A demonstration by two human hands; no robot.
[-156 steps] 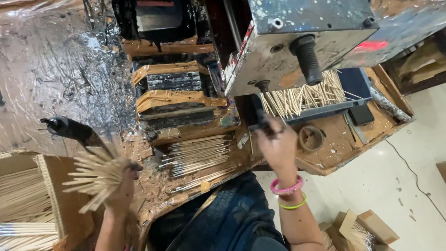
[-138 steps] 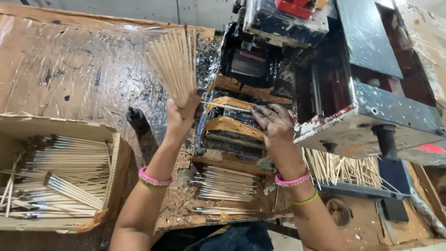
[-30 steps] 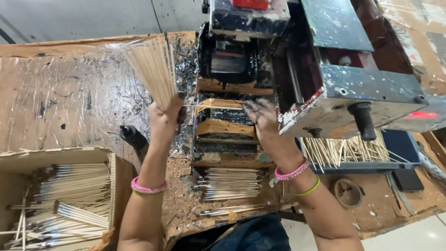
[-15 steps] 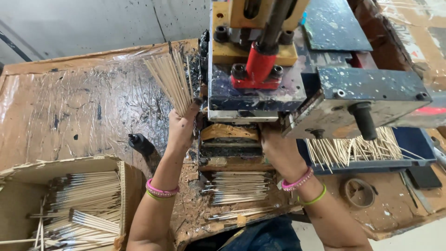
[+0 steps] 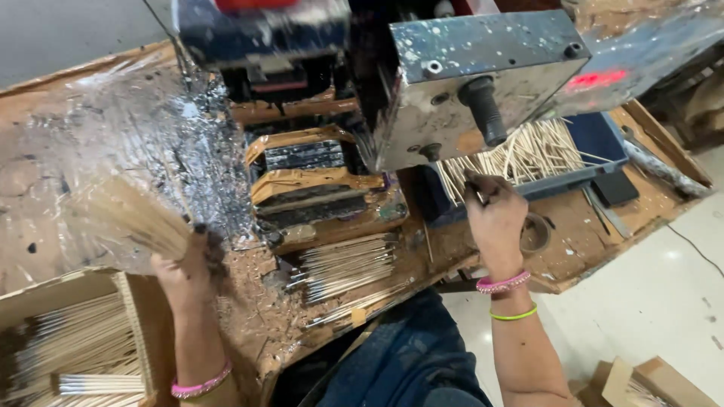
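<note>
— While the left hand (image 5: pixel 185 267) sits low at the left, what does it hold?

— It is closed tight on a fanned bundle of thin pale wooden sticks (image 5: pixel 124 218), blurred, that spreads up and to the left over the stained brown workbench (image 5: pixel 68 151). Just below it stands an open cardboard box (image 5: pixel 132 301) filled with more sticks laid lengthwise.

— And the right hand (image 5: pixel 494 218)?

— It is raised beside the grey, paint-spattered metal machine housing (image 5: pixel 483 64), under the black bolt-like knob (image 5: pixel 483 109). The fingers are curled narrow around something small and dark; what it is, I cannot tell. Right behind it, loose pale sticks (image 5: pixel 528 154) lie heaped in a dark blue tray (image 5: pixel 596 139).

— What lies between the two hands?

— A worn orange-brown feed block (image 5: pixel 317 185) of the machine, and under it a row of dark-tipped coated sticks (image 5: pixel 347 267) on the bench edge. Pink bangles show on both wrists, with a yellow-green one on the right.
</note>
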